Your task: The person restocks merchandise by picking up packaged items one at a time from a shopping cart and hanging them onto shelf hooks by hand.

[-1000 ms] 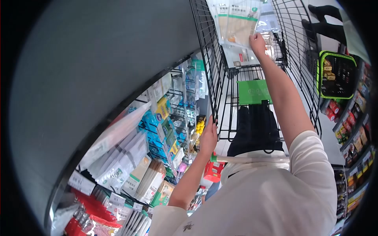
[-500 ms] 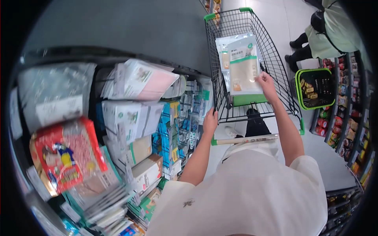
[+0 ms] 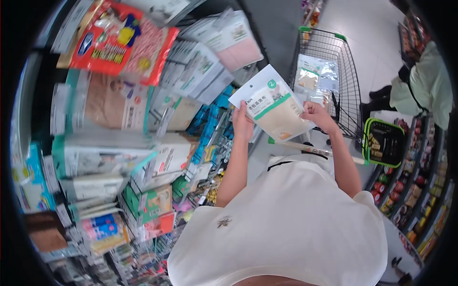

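You've got one packet [image 3: 275, 108], white with a green band and beige lower part, up off the cart in both hands. Front faces you, tilted, its top edge toward the upper left.

Left hand [image 3: 242, 125]: nearly closed, gripping the packet's left edge, thumb on the front, other fingers mostly hidden behind. Right hand [image 3: 320, 118]: fingers curled in, pinching the opposite edge; can't tell how the far-side fingers sit.

Packet blocks your view of the near left corner of the cart [image 3: 341, 37]. Inside the cart, more packs [image 3: 309, 76] lie flat, nearer its left edge than its near edge. Cart handle [image 3: 350, 158] runs in front of your waist, below the packet.

To your left, the display rack is full: red bag [image 3: 125, 45] near its top edge, pink pack [image 3: 241, 51] by its far corner. Right side: green-rimmed basket [image 3: 387, 123] just beside the cart's near right corner, and another person [image 3: 427, 83] in a pale green top beyond it.
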A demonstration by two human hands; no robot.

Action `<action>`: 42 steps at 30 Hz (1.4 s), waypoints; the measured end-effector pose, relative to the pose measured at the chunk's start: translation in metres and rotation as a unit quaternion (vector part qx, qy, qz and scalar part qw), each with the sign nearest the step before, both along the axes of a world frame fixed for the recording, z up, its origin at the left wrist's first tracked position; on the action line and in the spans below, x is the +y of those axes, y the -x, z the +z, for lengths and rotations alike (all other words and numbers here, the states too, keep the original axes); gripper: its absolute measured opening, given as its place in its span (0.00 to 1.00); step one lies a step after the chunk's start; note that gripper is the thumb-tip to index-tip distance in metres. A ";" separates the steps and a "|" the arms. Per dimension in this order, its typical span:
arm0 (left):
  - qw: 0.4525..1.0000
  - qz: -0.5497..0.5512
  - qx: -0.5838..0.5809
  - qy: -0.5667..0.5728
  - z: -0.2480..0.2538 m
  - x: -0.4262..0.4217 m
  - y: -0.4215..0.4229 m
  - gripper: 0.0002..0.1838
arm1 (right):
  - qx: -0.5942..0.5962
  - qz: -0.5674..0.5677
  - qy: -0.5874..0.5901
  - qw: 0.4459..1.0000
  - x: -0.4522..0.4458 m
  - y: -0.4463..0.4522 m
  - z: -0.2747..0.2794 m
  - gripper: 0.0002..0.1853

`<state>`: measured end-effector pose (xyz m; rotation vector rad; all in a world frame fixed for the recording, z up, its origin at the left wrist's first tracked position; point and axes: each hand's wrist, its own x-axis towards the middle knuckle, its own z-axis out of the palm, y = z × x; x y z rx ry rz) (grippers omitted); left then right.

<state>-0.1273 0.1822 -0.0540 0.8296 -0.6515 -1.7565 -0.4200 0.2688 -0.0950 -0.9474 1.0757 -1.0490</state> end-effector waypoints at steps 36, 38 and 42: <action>0.928 0.336 -0.075 0.145 0.075 0.006 -0.211 0.20 | 0.092 0.197 0.169 0.961 -0.123 -0.241 -0.004 0.26; 0.922 0.356 -0.079 0.134 0.079 0.003 -0.211 0.18 | 0.104 0.199 0.171 0.959 -0.124 -0.241 -0.008 0.26; 0.917 0.357 -0.099 0.150 0.074 -0.004 -0.216 0.17 | 0.143 0.211 0.161 0.953 -0.120 -0.237 0.002 0.27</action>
